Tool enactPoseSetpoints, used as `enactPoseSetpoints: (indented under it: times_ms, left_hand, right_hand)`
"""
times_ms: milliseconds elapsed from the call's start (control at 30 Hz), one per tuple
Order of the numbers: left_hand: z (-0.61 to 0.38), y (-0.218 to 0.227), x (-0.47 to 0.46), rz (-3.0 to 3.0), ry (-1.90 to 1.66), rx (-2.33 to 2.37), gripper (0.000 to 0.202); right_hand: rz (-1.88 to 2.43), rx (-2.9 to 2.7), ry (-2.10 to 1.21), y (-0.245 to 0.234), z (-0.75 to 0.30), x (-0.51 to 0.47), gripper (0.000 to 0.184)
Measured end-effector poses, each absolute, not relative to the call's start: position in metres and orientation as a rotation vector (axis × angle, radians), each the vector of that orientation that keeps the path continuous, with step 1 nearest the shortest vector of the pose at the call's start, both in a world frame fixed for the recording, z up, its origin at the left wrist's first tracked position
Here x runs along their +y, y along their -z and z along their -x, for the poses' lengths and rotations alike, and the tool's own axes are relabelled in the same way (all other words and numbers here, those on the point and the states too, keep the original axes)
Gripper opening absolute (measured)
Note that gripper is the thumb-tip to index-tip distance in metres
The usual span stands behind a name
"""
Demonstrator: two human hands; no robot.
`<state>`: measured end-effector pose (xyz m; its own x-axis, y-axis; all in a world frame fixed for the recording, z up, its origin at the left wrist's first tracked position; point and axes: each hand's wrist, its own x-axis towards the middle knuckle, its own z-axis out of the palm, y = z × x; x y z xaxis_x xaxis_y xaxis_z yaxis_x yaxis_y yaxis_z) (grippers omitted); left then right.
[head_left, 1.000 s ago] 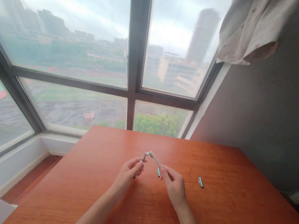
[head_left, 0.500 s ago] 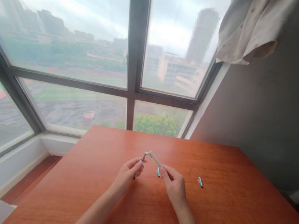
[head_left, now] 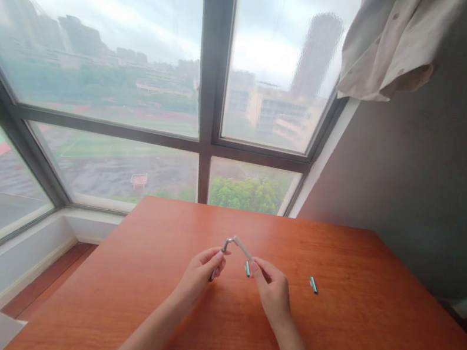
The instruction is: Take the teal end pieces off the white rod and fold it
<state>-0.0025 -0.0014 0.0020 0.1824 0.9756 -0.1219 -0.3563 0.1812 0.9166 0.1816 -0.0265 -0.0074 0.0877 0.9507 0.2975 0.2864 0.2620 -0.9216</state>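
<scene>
My left hand [head_left: 204,265] is closed round a dark, silvery razor handle [head_left: 225,246], its bent neck pointing up and away from me. My right hand [head_left: 269,285] pinches the near end of a slim, pale stick [head_left: 242,248] whose kind I cannot make out. The stick slants up to the left, and its far end meets the tip of the razor handle. Just beyond my right fingertips, a small teal and black razor cartridge [head_left: 247,269] lies on the table. A second razor cartridge [head_left: 313,284] rests farther right.
Both hands are above a reddish-brown wooden table [head_left: 127,300]. Large windows with a grey frame [head_left: 207,145] stand behind it. A pale shirt [head_left: 388,51] hangs at the upper right, in front of a grey wall [head_left: 432,166].
Almost nothing differs. My left hand and the razor handle have shifted very slightly to the right, while the stick stays against the handle's tip.
</scene>
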Motion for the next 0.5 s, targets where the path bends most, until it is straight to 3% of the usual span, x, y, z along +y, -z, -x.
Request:
enactPoseSetpoints:
  times_ms: [500]
  left_hand:
    - [0.0008, -0.0036, -0.0037, -0.806, -1.136, 0.901, 0.043]
  right_hand:
    - [1.269, -1.462, -0.628, 0.0071, -0.1799, -0.0277, 0.035]
